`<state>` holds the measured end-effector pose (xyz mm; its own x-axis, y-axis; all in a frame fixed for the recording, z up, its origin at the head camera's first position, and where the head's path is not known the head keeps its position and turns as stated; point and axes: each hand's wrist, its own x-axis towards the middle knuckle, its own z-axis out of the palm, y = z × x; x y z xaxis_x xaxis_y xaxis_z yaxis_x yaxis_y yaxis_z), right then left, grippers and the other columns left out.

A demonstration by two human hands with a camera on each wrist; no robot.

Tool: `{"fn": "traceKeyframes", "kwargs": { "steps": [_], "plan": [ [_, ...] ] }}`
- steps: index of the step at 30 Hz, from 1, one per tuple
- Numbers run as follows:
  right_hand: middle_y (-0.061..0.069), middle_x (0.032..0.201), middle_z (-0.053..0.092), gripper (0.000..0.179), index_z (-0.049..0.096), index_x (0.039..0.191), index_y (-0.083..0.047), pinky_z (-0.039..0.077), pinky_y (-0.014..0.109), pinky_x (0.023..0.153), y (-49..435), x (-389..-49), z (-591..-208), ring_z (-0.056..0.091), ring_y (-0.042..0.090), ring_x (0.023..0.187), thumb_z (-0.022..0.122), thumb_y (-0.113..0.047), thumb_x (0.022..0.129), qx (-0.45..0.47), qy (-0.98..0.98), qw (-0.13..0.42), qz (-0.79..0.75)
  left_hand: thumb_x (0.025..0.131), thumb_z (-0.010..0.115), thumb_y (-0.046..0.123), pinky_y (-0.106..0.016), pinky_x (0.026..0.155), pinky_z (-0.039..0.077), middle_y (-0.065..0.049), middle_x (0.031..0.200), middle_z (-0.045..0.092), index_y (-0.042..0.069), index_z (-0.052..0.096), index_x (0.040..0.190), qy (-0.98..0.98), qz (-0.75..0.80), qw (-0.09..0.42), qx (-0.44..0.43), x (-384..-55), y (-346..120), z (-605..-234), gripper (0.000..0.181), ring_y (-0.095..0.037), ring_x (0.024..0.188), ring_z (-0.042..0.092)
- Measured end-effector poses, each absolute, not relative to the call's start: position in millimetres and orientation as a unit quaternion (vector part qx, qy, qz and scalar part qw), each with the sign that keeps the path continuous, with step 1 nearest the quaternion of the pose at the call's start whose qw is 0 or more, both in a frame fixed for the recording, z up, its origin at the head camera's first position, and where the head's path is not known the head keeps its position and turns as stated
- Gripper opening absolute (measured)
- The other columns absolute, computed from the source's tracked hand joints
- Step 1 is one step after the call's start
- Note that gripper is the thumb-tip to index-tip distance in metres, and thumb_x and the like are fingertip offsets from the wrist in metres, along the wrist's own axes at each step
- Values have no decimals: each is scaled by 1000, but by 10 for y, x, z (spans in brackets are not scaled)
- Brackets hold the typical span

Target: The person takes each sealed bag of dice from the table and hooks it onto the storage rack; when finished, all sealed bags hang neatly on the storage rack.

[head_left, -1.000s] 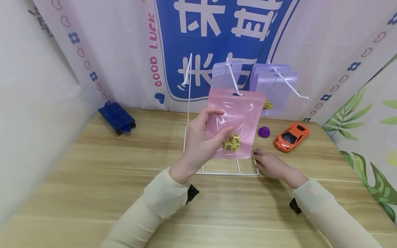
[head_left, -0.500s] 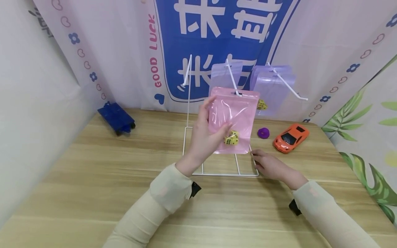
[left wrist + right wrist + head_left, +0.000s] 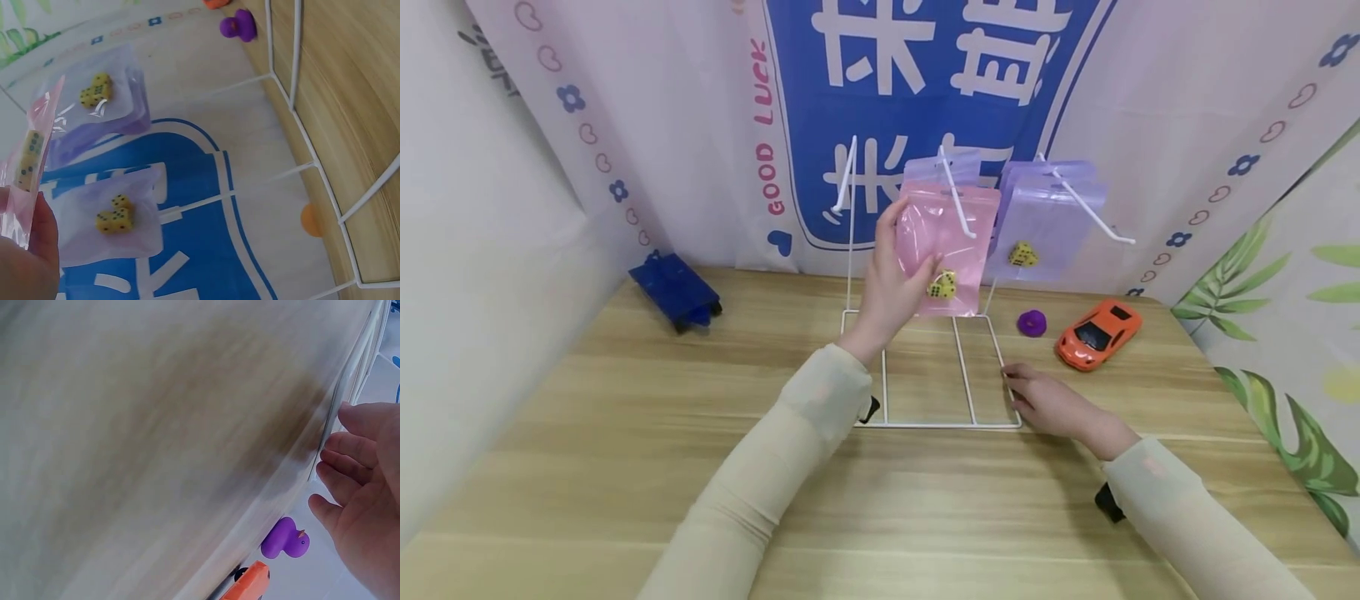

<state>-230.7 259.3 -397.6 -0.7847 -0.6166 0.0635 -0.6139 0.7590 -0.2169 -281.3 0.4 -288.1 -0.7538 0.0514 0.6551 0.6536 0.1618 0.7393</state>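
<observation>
My left hand (image 3: 891,287) pinches a pink zip bag (image 3: 925,237) with yellow dice in it, thumb in front. The bag's top hole is on the middle hook (image 3: 958,204) of a white wire rack (image 3: 964,367), and the hook's tip sticks out in front. Behind it on this hook hangs a purple bag with dice (image 3: 115,215). Several more purple bags (image 3: 1052,221) hang from the right hook. My right hand (image 3: 1048,400) touches the right side wire of the rack's base with its fingertips, fingers loosely bent in the right wrist view (image 3: 369,469).
The rack's left hook (image 3: 844,179) carries nothing. Right of the rack lie a purple toy duck (image 3: 287,539) and an orange toy car (image 3: 1097,335). A blue toy vehicle (image 3: 674,292) sits at the back left. A printed cloth (image 3: 700,125) hangs behind the table.
My left hand has pushed the pink bag back along the middle hook, away from the hook's tip. The right hand has stayed at the rack's base.
</observation>
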Motion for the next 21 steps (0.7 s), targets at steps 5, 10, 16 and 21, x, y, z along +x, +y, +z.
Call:
{"fn": "traceKeyframes", "kwargs": {
  "steps": [5, 10, 16, 21],
  "plan": [
    [30, 123, 46, 36, 53, 112, 18, 42, 49, 88, 2600, -2303, -3983, 50, 43, 106, 62, 1, 81, -332, 937, 2, -113, 84, 63, 3, -25, 75, 51, -14, 128, 43, 14, 23, 138, -723, -596, 255, -239, -2962, 26, -2894, 68, -24, 101, 55],
    [30, 123, 46, 35, 54, 111, 17, 42, 49, 88, 2604, -2303, -3992, 50, 43, 106, 62, 1, 81, -335, 936, -2, -113, 83, 63, 1, -24, 70, 51, -16, 124, 45, 12, 24, 138, -719, -600, 258, -238, -3073, 35, -2897, 68, -25, 97, 57],
    [29, 122, 46, 34, 55, 110, 17, 43, 49, 87, 2605, -2306, -3993, 51, 42, 106, 63, 1, 81, -336, 936, -3, -109, 84, 63, 3, -27, 77, 50, -17, 129, 43, 11, 23, 138, -741, -568, 277, -228, -3169, 42, -2909, 68, -26, 100, 55],
    [29, 124, 46, 35, 54, 111, 17, 42, 48, 88, 2606, -2314, -4000, 50, 42, 107, 62, 0, 82, -330, 938, 5, -108, 84, 64, 5, -29, 85, 46, -16, 135, 40, 11, 23, 138, -749, -558, 282, -218, -3214, 55, -2909, 68, -26, 105, 53]
  ]
}}
